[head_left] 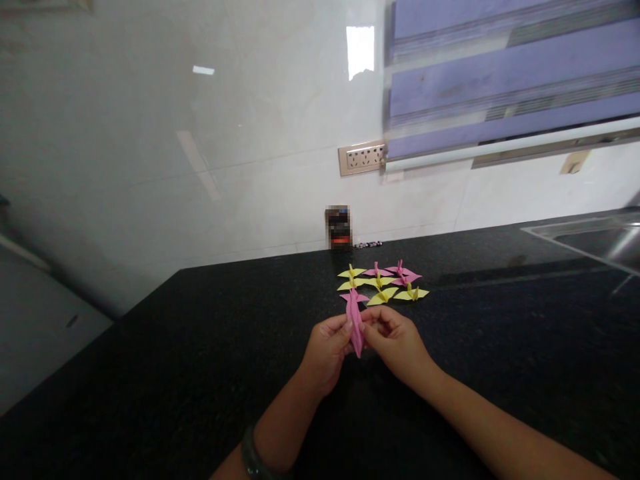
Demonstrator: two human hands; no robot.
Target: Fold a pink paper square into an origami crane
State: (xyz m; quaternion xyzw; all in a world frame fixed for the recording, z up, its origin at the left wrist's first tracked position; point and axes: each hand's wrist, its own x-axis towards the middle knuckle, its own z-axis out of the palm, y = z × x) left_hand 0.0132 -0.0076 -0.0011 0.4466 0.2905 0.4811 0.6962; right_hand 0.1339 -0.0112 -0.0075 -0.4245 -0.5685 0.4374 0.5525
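Observation:
Between my two hands is a long, narrow piece of folded pink paper [355, 327], held upright along its length above the dark countertop. My left hand [326, 347] pinches its left side, thumb on top. From the right, my right hand [395, 337] grips the other edge between thumb and fingers. Just beyond lie several folded paper cranes in loose rows, such as a yellow crane [383, 297] and a pink crane [403, 272]. The folded paper partly covers another pink crane [361, 297] behind it.
A small dark box-like object [339, 228], blurred out, stands against the wall beside a thin patterned strip [369, 245]. At the right is a metal-rimmed sink [565, 235]. A socket panel [362, 159] and a purple blind [450, 80] are on the wall. The black countertop [225, 320] has an edge at left.

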